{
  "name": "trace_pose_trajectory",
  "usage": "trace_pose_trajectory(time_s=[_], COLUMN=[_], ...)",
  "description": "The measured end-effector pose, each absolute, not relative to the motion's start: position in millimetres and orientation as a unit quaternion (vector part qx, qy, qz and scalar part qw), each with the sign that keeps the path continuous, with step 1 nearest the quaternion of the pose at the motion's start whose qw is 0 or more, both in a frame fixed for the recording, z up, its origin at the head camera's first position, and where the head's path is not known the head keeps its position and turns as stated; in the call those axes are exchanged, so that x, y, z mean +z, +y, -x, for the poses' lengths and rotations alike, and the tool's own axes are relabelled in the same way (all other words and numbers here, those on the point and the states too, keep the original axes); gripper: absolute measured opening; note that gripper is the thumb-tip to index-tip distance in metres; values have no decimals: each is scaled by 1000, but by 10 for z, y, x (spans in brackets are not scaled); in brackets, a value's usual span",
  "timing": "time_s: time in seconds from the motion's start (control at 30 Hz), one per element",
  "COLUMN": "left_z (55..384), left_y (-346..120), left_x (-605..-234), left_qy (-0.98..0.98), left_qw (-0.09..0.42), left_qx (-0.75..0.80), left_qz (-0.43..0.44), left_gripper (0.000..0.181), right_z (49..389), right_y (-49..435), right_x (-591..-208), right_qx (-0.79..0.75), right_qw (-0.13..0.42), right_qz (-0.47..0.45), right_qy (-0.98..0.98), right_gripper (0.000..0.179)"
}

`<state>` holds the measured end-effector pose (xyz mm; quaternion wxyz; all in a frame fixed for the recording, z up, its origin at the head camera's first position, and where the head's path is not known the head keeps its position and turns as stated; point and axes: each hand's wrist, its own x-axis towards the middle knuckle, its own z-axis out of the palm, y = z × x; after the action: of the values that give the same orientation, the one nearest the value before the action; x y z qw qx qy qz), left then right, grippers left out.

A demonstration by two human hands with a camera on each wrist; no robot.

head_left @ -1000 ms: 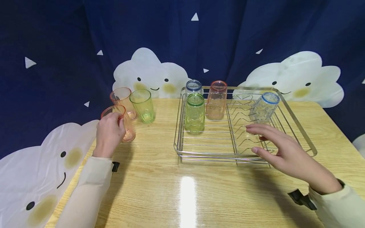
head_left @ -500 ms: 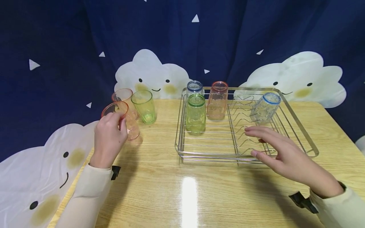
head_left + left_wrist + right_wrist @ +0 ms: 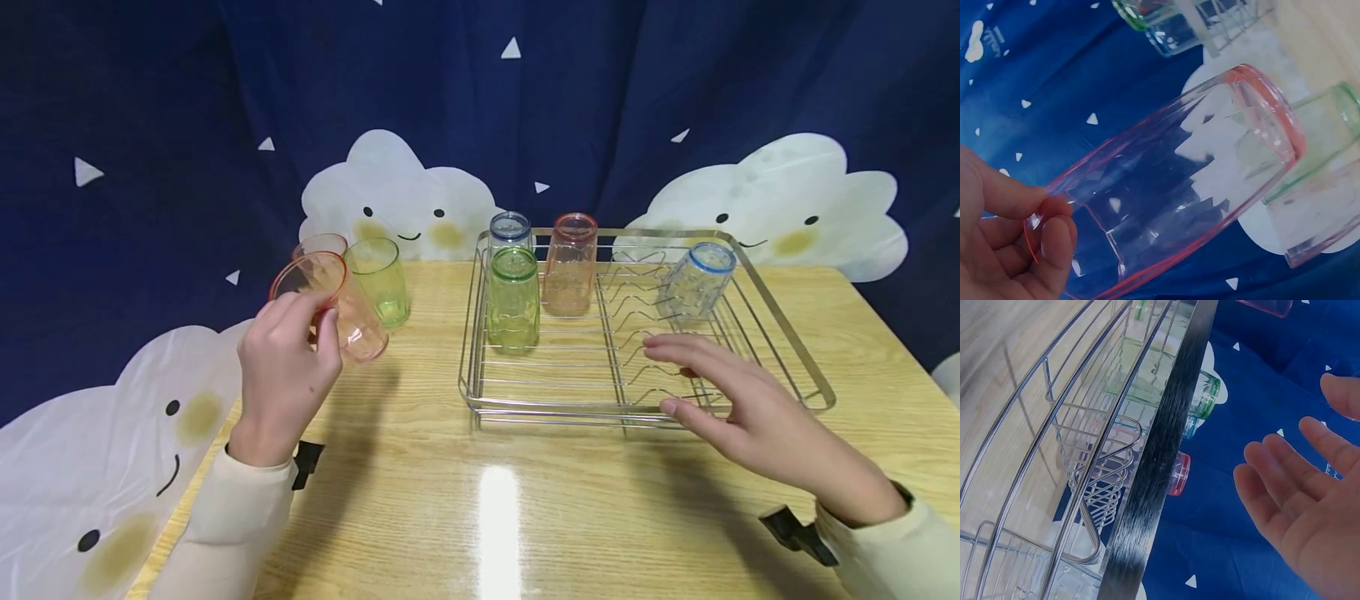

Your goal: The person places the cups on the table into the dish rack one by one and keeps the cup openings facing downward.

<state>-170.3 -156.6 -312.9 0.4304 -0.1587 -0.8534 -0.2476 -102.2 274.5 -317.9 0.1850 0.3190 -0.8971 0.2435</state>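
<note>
My left hand [image 3: 288,367] pinches the rim of a clear pink-orange glass [image 3: 358,321] between thumb and fingers. The glass is tilted, its base pointing right and down. In the left wrist view the thumb and fingertips grip the red rim of that glass [image 3: 1166,187]. Just behind it stand another pink glass [image 3: 321,243], partly hidden, and a green glass [image 3: 384,279], both mouth up. My right hand [image 3: 738,400] hovers over the front right of the wire dish rack [image 3: 547,408], fingers spread and holding nothing. In the right wrist view its fingers [image 3: 1279,481] are relaxed, beside the metal rim.
Upside down in the rack's left half stand a green glass [image 3: 513,304], a dark blue-rimmed glass [image 3: 510,225] and a red-rimmed glass [image 3: 572,267]. A blue-rimmed glass [image 3: 696,283] leans on the wire dividers at right. Behind the wooden table [image 3: 420,500] hangs a navy curtain [image 3: 420,75].
My left hand has raised the pink-orange glass and tilted it further, its base swinging right, as the hand shifts slightly toward me. The right hand stays nearly still.
</note>
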Motion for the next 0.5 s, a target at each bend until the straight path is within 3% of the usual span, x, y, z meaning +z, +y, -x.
trace_pose_trajectory(time_s=[0.5], left_z=[1524], left_y=[-1438], left_x=[-2991], left_qy=[-805], left_qw=[465], left_qx=[-305], left_qz=[208], left_gripper=[11], right_z=[1015], right_y=[2699], right_x=[-3194], right_qx=[248], right_qw=[171], right_qz=[-318], right_qy=[-899], right_gripper=[67])
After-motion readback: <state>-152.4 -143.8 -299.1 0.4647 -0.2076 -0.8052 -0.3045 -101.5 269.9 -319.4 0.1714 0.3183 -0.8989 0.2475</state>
